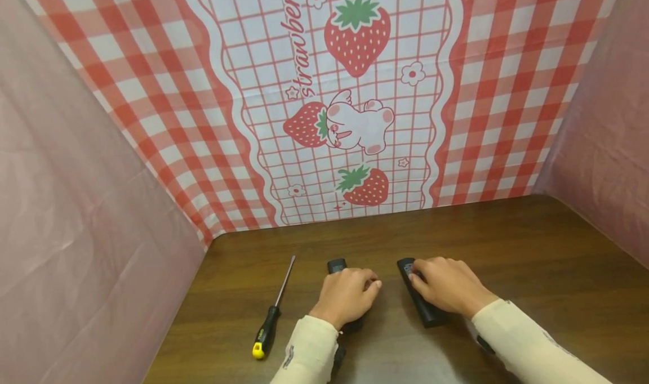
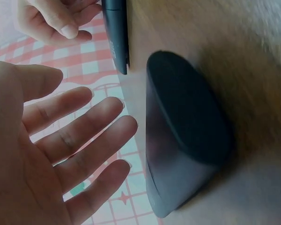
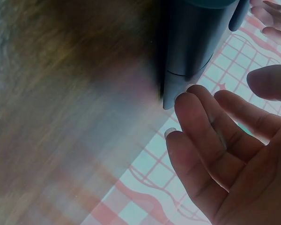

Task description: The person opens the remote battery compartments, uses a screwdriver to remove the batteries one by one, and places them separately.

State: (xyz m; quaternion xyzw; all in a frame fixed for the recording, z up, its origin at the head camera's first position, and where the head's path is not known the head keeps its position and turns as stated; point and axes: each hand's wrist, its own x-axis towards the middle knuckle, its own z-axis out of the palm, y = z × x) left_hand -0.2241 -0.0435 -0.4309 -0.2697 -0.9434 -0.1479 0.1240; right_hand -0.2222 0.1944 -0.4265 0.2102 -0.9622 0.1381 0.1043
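Two black, slim objects that look like remote controls lie apart on the table. My left hand (image 1: 347,295) hovers over the left remote control (image 1: 337,265), hiding its middle; in the left wrist view its fingers are loosely spread, apart from that remote control (image 2: 185,108). At the right, my right hand (image 1: 451,284) is over the edge of the other remote control (image 1: 421,299), which has small pale print near its far end. Loosely bent fingers lie beside this remote control (image 3: 196,42) in the right wrist view; whether a fingertip touches it, I cannot tell.
A screwdriver (image 1: 271,316) with a black and yellow handle lies left of my left hand, tip pointing away. The brown wooden table (image 1: 507,243) meets a red checked strawberry cloth (image 1: 355,119) at the back. Pink cloth (image 1: 101,204) hangs at both sides.
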